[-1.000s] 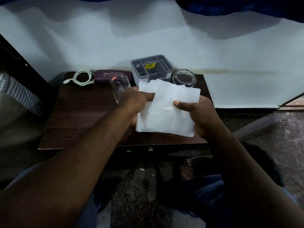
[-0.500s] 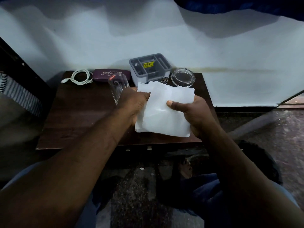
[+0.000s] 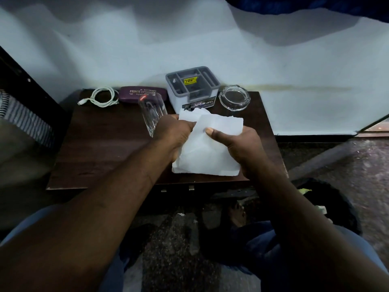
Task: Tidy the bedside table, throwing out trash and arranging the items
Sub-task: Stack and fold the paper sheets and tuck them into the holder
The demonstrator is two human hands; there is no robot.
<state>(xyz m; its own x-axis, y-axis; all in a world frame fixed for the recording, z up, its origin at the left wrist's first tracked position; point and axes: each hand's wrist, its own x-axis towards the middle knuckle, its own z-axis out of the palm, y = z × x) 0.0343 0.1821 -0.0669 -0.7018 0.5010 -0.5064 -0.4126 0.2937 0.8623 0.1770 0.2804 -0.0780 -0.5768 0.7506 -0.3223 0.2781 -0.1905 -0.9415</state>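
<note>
Both hands [image 3: 210, 142] pinch soft, creased white tissue [image 3: 208, 152].

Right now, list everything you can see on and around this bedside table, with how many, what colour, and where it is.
bedside table: one, dark brown wood, against the wall
cable: one, white, coiled, back left of table
spectacle case: one, maroon with gold lettering, back, right of the cable
drinking glass: one, clear, in front of the case
organiser box: one, grey compartments, yellow sticker inside, back centre
ashtray: one, clear glass, back right
tissue: one, white, held above the table front
bin: one, dark, on the floor at right
left hand: grips the tissue's left edge
right hand: thumb on the tissue's front
</note>
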